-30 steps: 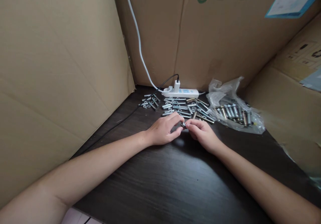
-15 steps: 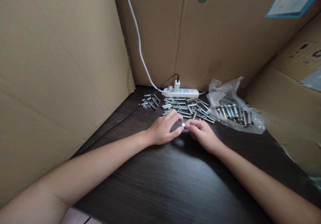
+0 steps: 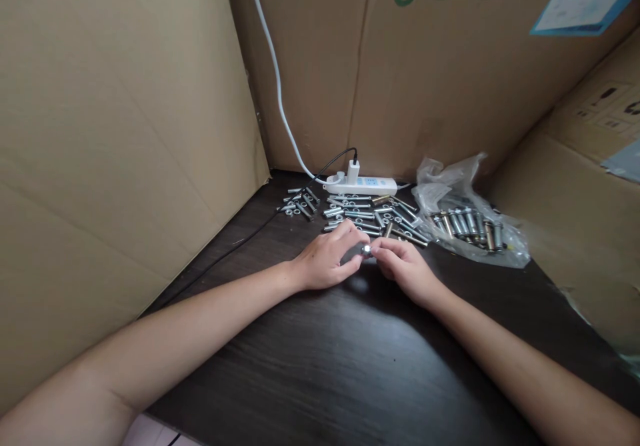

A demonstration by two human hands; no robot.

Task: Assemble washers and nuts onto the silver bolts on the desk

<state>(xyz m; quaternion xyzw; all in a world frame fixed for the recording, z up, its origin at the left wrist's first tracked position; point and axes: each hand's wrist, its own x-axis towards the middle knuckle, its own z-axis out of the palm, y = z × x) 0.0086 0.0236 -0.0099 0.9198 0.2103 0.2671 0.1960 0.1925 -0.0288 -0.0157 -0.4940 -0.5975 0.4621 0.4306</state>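
Observation:
Between my hands, just above the dark tabletop, is a small shiny metal nut (image 3: 367, 251); any bolt behind it is hidden by the fingers. My right hand (image 3: 404, 266) pinches it from the right with thumb and forefinger. From the left, my left hand (image 3: 327, 257) curves its thumb and forefinger round it, the tips at its edge. Just beyond the fingers lie loose bolts, sleeves and washers (image 3: 357, 215). A smaller group of bolts and nuts (image 3: 300, 203) lies to the left of them.
A white power strip (image 3: 360, 185) with a plug and cables stands behind the hardware. On the right, a clear plastic bag (image 3: 450, 186) holds several assembled bolts (image 3: 467, 223). Cardboard walls (image 3: 310, 66) enclose the table (image 3: 320, 366). A black cable (image 3: 220, 256) runs along the left.
The nut has turned slightly and shows more of its face. My left fingertips have shifted a little around it; my right hand has hardly moved.

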